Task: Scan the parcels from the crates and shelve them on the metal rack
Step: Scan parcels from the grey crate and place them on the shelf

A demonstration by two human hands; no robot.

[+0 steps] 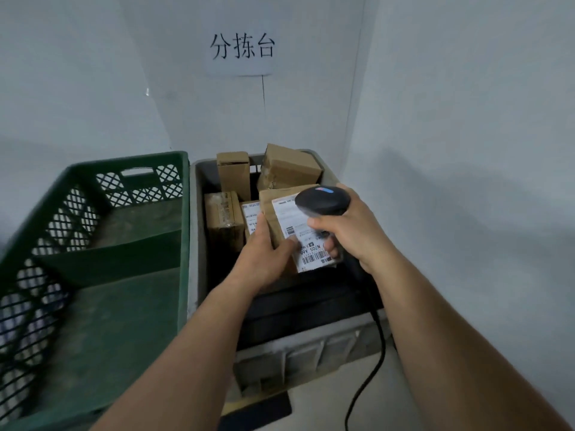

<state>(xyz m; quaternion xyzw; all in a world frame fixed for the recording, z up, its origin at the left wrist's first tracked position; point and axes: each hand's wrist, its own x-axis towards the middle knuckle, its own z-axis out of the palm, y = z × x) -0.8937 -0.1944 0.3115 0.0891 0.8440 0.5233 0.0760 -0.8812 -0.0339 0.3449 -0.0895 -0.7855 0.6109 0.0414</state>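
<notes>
Cardboard parcel (273,209) up over the grey crate (194,244), left hand (264,253) gripping its near-left edge | right hand (348,234) wrapped round the scanner (323,202), head above the label's far end | barcode (314,259) lies nearer us, just below the head

The left crate (184,213) stands just beside the right crate (194,250), whose far end holds parcels (224,220), with a sign (241,48) on the wall (93,88) behind.
</notes>
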